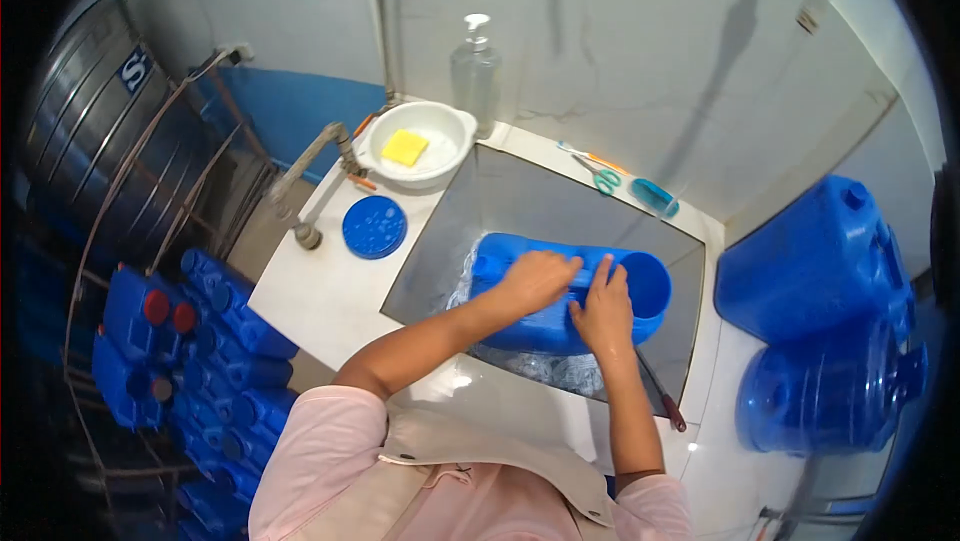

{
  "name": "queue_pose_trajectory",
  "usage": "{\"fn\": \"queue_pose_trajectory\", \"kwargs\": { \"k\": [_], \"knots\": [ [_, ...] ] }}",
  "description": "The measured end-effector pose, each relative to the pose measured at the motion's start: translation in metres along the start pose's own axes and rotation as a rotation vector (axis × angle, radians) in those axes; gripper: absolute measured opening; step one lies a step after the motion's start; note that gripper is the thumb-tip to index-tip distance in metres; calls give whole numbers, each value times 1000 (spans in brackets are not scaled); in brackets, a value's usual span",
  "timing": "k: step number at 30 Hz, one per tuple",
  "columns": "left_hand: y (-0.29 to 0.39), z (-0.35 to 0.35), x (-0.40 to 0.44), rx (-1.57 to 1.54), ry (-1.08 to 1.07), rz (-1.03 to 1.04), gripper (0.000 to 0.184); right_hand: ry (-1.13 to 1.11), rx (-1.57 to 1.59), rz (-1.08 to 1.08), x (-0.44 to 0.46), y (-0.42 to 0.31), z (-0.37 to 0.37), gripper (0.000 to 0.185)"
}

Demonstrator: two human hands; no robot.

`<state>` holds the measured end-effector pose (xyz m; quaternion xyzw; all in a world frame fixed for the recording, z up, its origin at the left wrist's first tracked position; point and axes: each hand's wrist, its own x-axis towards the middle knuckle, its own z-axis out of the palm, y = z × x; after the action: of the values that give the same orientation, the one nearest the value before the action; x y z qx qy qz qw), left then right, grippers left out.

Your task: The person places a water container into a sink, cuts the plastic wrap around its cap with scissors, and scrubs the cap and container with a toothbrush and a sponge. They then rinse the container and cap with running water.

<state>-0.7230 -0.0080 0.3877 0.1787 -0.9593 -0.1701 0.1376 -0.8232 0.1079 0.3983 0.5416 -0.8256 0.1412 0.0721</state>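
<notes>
A large blue plastic jug [525, 331] lies on its side in the sink [650, 236], its wide round mouth facing right. My left hand [540, 281] is closed over the upper side of the jug, at its handle; what is under the fingers is hidden. Close to the mouth, my right hand [603, 313] grips the jug, fingers stretched over it and thumb apart. Wet, foamy-looking patches show on the sink bottom around the jug. A tool with a dark red-brown handle [675, 413] leans over the sink's front right edge.
On the left counter are a white basin [430, 176] with a yellow sponge [405, 147], a blue lid [374, 227] and a tap [310, 171]. Behind stand a pump bottle [476, 76], scissors [606, 180] and a blue brush [655, 198]. Blue containers [810, 266] stand right; several jugs [240, 311] lower left.
</notes>
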Motion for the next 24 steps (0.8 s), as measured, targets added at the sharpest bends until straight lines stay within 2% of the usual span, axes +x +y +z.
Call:
{"fn": "queue_pose_trajectory", "kwargs": {
  "k": [1,3,4,6,7,9,10,11,12,13,14,16,19,20,22,24],
  "knots": [
    [6,3,1,-1,13,-24,28,-7,1,-26,1,-5,2,71],
    [13,-1,-3,-59,70,156,31,44,-137,265,4,-8,4,77],
    [10,-6,-9,-58,83,138,31,42,-137,242,4,-4,8,77],
    [4,-26,-29,-232,386,201,34,263,-124,231,-6,11,18,78],
    [-14,-31,-41,-206,491,111,35,256,-120,208,-11,17,18,78],
    [-60,-39,-67,-201,747,-213,32,367,-61,186,-12,24,9,76],
    [-92,-38,-74,-374,850,-441,31,396,-60,226,-13,19,-8,77],
    [-123,-38,-83,-548,947,-672,30,532,12,155,-12,28,-15,77],
    [-146,-46,-93,-476,1017,-826,35,604,10,210,-10,28,-29,75],
    [-162,-53,-100,-551,1099,-896,40,661,136,243,-6,50,-27,69],
    [-177,-57,-105,-544,1126,-912,40,508,404,320,-7,96,-24,65],
    [-202,-58,-107,-921,1336,-1018,46,336,844,501,-4,141,-8,63],
    [-223,-56,-101,-1004,1325,-1084,59,253,1406,576,-13,151,47,61],
    [-221,-62,-96,-1139,1376,-1127,63,230,1545,565,-15,145,68,60],
    [-225,-60,-86,-1044,1421,-1126,55,182,1758,532,-18,130,107,59],
    [-224,-66,-83,-1083,1409,-1087,37,149,1901,494,-21,119,137,57]
  ]
}}
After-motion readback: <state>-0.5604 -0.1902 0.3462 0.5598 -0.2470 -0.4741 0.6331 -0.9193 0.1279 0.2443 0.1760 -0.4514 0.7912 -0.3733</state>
